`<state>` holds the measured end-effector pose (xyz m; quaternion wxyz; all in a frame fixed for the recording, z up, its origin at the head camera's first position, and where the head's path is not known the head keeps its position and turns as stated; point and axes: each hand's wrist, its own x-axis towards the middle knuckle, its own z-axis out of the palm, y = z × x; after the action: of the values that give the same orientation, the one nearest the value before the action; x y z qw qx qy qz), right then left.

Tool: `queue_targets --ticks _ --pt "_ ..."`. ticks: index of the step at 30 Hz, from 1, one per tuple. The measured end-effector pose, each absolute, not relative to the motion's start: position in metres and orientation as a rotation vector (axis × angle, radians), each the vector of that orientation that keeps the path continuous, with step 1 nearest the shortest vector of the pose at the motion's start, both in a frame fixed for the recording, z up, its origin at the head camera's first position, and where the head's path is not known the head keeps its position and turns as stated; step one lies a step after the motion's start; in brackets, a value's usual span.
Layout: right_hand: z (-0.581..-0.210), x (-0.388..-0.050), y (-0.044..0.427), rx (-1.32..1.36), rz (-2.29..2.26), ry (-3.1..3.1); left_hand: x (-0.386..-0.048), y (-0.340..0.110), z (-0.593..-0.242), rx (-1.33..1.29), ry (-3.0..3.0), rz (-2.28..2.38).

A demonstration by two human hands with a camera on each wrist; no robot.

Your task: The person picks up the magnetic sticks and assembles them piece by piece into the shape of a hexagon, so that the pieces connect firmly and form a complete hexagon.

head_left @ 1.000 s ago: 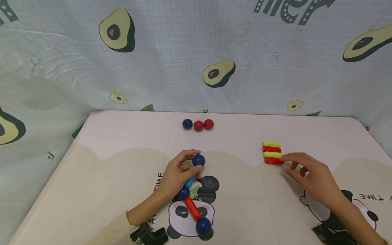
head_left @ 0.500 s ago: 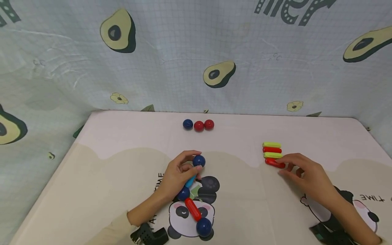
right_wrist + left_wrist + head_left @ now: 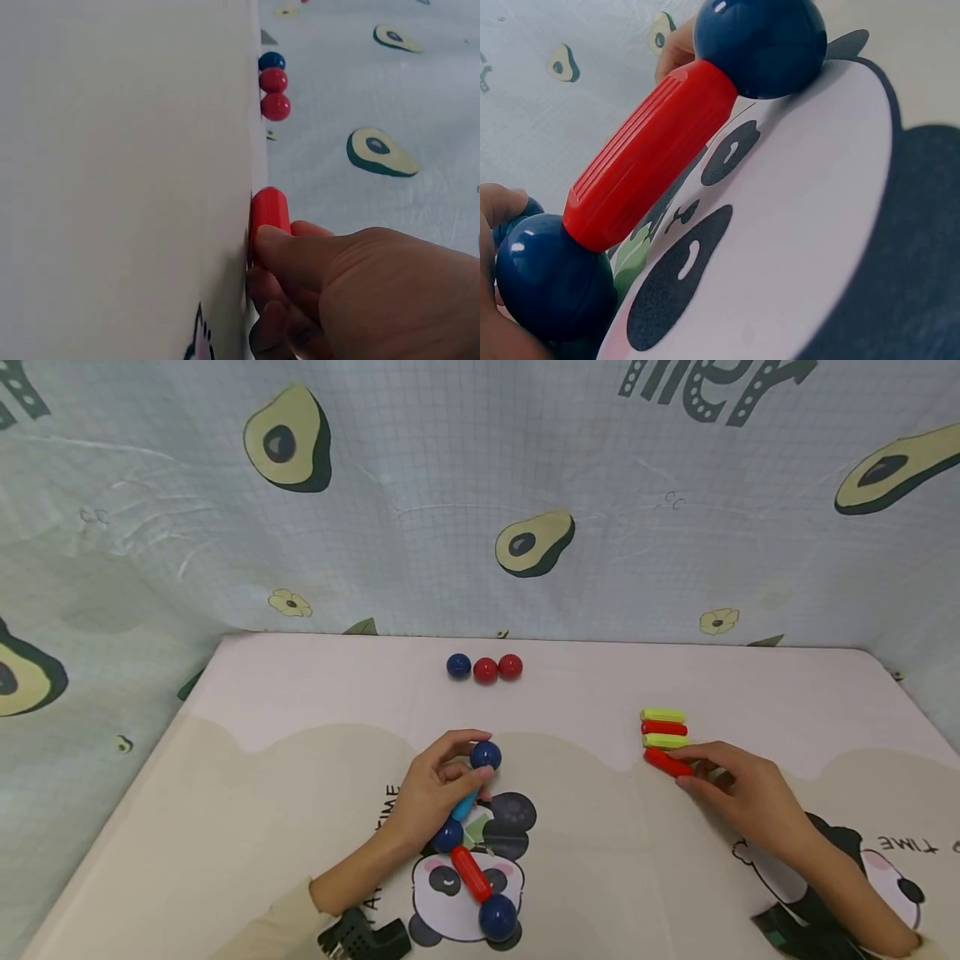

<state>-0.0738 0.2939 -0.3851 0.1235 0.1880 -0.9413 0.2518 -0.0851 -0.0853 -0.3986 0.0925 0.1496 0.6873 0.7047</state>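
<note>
My left hand [image 3: 435, 785] grips the upper end of a zigzag chain of toy balls and rods. A dark blue ball [image 3: 486, 755] sits between its thumb and fingers, joined to a light blue rod [image 3: 464, 807] partly covered by the hand. Below follow another blue ball [image 3: 551, 277], a red rod [image 3: 652, 154] and a large blue ball [image 3: 498, 917] at the near end. On the right, my right hand [image 3: 738, 785] pinches one end of a loose red rod [image 3: 667, 762] between thumb and fingers. That rod lies slanted, just in front of the stacked rods.
Two yellow-green rods [image 3: 664, 742] with a red rod [image 3: 663, 727] between them lie side by side behind the right hand. A blue ball [image 3: 459, 666] and two red balls [image 3: 498, 669] line up near the far edge of the panda-printed table [image 3: 300, 827]. An avocado-print curtain [image 3: 420, 460] hangs behind.
My right hand has taken hold of the nearest red rod and turned it, its right end drawn toward me and away from the row. The left hand and chain stay put.
</note>
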Motion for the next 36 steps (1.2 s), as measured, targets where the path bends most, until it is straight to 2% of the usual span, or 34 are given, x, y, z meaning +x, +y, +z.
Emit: queue_targets --ticks 9,23,36 --pt "-0.374 -0.080 0.278 0.644 0.746 -2.711 -0.085 -0.086 -0.399 0.444 2.056 2.077" --pt "-0.364 -0.095 0.236 0.806 1.037 -2.654 -0.086 -0.086 -0.400 0.442 2.087 2.059" --pt "-0.355 -0.103 0.193 0.850 1.113 -2.735 -0.085 -0.086 -0.400 0.454 2.082 2.054"
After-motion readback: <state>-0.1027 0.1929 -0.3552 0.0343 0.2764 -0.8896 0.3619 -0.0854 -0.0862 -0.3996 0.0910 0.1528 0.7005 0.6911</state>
